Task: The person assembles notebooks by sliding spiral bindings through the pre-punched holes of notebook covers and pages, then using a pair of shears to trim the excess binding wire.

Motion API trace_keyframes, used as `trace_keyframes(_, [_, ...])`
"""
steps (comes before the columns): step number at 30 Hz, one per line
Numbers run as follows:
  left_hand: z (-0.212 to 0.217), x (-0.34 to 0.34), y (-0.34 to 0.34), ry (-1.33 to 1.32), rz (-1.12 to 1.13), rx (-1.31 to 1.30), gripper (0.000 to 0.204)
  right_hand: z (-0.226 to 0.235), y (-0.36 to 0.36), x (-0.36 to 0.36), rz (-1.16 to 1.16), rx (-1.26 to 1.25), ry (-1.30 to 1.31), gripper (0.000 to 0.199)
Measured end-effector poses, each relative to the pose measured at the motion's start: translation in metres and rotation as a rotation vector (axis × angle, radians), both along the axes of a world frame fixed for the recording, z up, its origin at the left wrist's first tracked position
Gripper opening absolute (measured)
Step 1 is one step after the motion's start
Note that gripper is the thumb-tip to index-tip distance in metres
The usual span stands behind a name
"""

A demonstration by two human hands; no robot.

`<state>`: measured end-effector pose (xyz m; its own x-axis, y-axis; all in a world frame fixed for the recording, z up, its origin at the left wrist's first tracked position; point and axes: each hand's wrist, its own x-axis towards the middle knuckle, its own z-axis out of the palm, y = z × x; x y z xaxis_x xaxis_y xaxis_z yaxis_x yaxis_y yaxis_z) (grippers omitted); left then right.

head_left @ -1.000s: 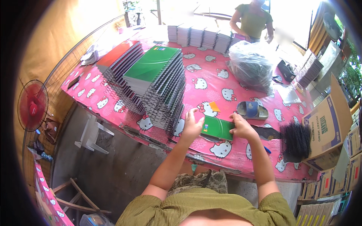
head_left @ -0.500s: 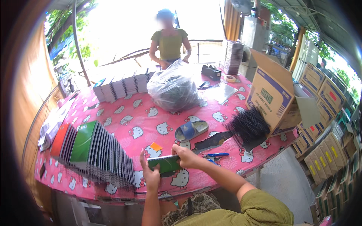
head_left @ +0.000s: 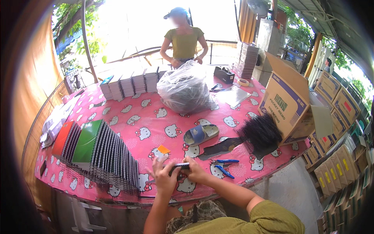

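Observation:
A small spiral notebook (head_left: 180,166) is held between both my hands at the near edge of the table, turned so that mostly its thin edge shows. My left hand (head_left: 165,176) grips its left end with thumb and a finger, the other fingers raised. On the right end, my right hand (head_left: 193,171) is closed around it. Just beyond lies an orange paper slip (head_left: 163,149). Blue-handled pliers (head_left: 225,168) rest to the right of my right hand. A blue and grey slipper (head_left: 201,135) sits farther up, beside a dark flat strip (head_left: 220,148).
Green spiral notebooks (head_left: 87,142) and red ones (head_left: 63,134) stand stacked at left. Black coils (head_left: 260,132) lie by an open cardboard box (head_left: 288,105) at right. A filled plastic bag (head_left: 185,89) sits mid-table, more notebooks (head_left: 129,84) behind. Across the table stands a person (head_left: 183,43).
The notebook has tilted from showing its green cover to nearly edge-on. My left hand's fingers have lifted and shifted. The view has moved slightly; the far person's head has turned.

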<state>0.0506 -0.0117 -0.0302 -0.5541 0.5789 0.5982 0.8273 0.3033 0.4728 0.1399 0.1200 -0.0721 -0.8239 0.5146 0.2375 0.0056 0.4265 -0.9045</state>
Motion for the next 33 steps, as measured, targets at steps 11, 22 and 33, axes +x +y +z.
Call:
trace_keyframes(11, [-0.006,-0.016,0.004,-0.102,-0.1,0.13,0.013,0.022,0.187,0.112,-0.852,0.699,-0.613,0.029])
trace_keyframes(22, [-0.003,-0.017,0.013,-0.082,-0.153,0.125,0.011,0.036,0.192,0.107,-0.898,0.714,-0.704,0.037])
trace_keyframes(33, [-0.01,-0.025,0.012,-0.009,-0.193,0.208,0.012,-0.02,-0.045,0.236,-0.063,-0.118,-0.8,0.052])
